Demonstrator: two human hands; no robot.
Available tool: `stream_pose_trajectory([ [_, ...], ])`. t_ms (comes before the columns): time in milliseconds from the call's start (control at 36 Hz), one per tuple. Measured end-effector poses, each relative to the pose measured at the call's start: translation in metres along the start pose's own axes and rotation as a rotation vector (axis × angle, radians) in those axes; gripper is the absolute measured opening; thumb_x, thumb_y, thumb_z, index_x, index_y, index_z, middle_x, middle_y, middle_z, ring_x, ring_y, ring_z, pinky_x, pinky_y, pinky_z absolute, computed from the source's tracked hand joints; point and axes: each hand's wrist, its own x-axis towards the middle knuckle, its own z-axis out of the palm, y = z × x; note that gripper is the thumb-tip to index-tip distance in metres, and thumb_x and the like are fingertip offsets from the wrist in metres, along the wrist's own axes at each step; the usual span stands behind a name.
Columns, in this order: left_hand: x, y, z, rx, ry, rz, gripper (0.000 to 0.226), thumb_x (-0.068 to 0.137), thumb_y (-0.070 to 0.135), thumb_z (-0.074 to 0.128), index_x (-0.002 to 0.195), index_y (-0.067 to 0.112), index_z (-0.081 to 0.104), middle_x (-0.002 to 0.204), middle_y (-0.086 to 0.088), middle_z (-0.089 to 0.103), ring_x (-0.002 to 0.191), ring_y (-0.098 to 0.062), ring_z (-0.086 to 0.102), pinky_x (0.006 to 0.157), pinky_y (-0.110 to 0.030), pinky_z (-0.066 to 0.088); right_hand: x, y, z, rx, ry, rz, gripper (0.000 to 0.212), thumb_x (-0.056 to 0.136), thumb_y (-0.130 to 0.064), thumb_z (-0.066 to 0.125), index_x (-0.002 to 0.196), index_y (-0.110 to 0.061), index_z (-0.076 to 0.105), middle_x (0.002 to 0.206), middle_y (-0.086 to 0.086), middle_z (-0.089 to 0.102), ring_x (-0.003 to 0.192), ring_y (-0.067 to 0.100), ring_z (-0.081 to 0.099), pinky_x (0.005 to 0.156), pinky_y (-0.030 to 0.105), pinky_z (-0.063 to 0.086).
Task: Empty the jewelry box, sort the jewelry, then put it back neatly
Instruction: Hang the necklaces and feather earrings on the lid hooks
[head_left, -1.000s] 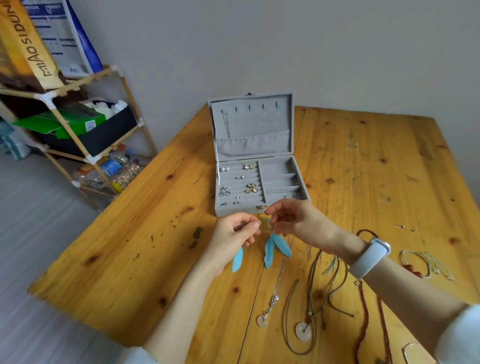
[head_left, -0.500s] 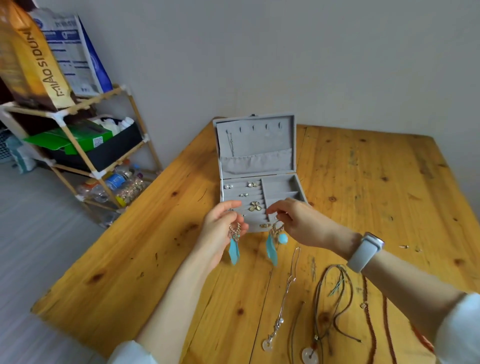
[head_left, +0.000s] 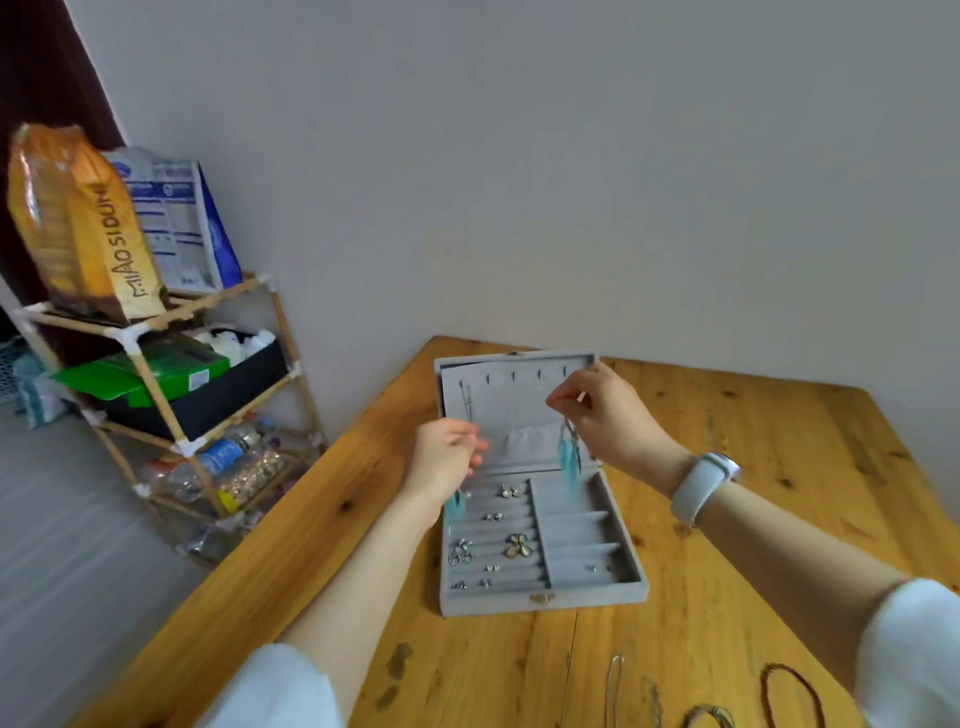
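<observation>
Fingers of the right hand (head_left: 608, 410) pinch a feather earring (head_left: 570, 457) before the box (head_left: 540, 597) lid's hooks; left hand (head_left: 447, 457) pinches its twin (head_left: 457, 505); box sits near the table's (head_left: 753, 519) far edge; studs fill its slots; necklaces (head_left: 789, 691) wait at the near edge, so packing looks half done.

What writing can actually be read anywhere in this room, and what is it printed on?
"MIAOSIDUN": printed down the side of the orange and brown bag on top of the wooden shelf rack.
White and blue printed bag behind it: rows of text, too small and blurred to read.
Green flat box: a white label, unreadable.
</observation>
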Motion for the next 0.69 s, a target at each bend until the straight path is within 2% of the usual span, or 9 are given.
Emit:
stream_pose_trajectory([
  [83,0.018,-0.010,0.009,0.212,0.059,0.117,0.020,0.093,0.000,0.043,0.093,0.005,0.062,0.090,-0.011,0.067,0.076,-0.022,0.061,0.071,-0.031,0.050,0.020,0.003,0.001,0.048,0.067,0.008,0.012,0.087,-0.007,0.056,0.089,-0.007,0.068,0.083,-0.001,0.052,0.080,0.013,0.047,0.073,0.021,0.035],
  [194,0.036,-0.024,0.020,0.548,0.065,0.306,0.022,0.094,0.006,0.043,0.101,0.006,0.063,0.099,-0.010,0.066,0.095,-0.026,0.058,0.082,-0.034,0.045,0.041,0.011,0.004,0.152,0.098,0.087,0.011,0.088,-0.011,0.054,0.084,-0.012,0.063,0.071,-0.008,0.059,0.072,0.015,0.057,0.069,0.027,0.045],
  [306,0.046,-0.034,0.025,0.857,0.034,0.502,0.022,0.092,0.003,0.045,0.106,0.012,0.060,0.103,-0.005,0.063,0.103,-0.022,0.052,0.083,-0.028,0.030,0.056,0.018,0.010,0.396,0.039,0.232,0.014,0.090,-0.010,0.050,0.079,-0.011,0.057,0.065,0.004,0.064,0.047,0.009,0.052,0.043,0.015,0.039],
  [361,0.045,-0.037,0.026,0.991,0.066,0.595,0.022,0.077,0.000,0.065,0.093,0.015,0.064,0.090,0.000,0.067,0.095,-0.018,0.058,0.082,-0.029,0.024,0.061,0.020,0.012,0.515,0.008,0.289,0.014,0.091,-0.008,0.048,0.079,-0.010,0.056,0.065,0.006,0.065,0.044,0.010,0.052,0.040,0.016,0.038],
  [417,0.049,-0.049,0.028,1.040,0.123,0.660,0.036,0.050,-0.005,0.078,0.074,0.016,0.064,0.072,0.002,0.067,0.084,-0.018,0.064,0.082,-0.034,0.026,0.065,0.020,0.014,0.621,-0.012,0.328,0.016,0.091,-0.006,0.046,0.080,-0.011,0.056,0.064,0.007,0.064,0.043,0.010,0.054,0.040,0.016,0.039],
  [500,0.050,-0.060,0.026,1.074,0.129,0.732,0.043,0.037,-0.009,0.074,0.072,0.014,0.063,0.070,0.001,0.067,0.091,-0.020,0.064,0.090,-0.042,0.026,0.071,0.019,0.017,0.688,-0.059,0.363,0.018,0.092,-0.004,0.043,0.083,-0.011,0.056,0.070,0.006,0.065,0.049,0.010,0.059,0.044,0.016,0.045],
  [583,0.048,-0.064,0.023,1.069,0.139,0.780,0.041,0.040,-0.008,0.069,0.075,0.014,0.063,0.072,-0.001,0.067,0.099,-0.023,0.063,0.098,-0.044,0.024,0.076,0.020,0.022,0.671,-0.111,0.363,0.014,0.092,-0.005,0.046,0.087,-0.010,0.057,0.079,0.006,0.069,0.056,0.013,0.063,0.053,0.020,0.051],
  [694,0.047,-0.071,0.020,1.037,0.142,0.821,0.030,0.054,-0.007,0.056,0.076,0.011,0.063,0.076,-0.006,0.070,0.113,-0.029,0.057,0.110,-0.047,0.024,0.078,0.020,0.030,0.602,-0.182,0.320,0.006,0.088,-0.006,0.055,0.093,-0.009,0.058,0.083,0.003,0.069,0.057,0.009,0.063,0.051,0.020,0.052],
])
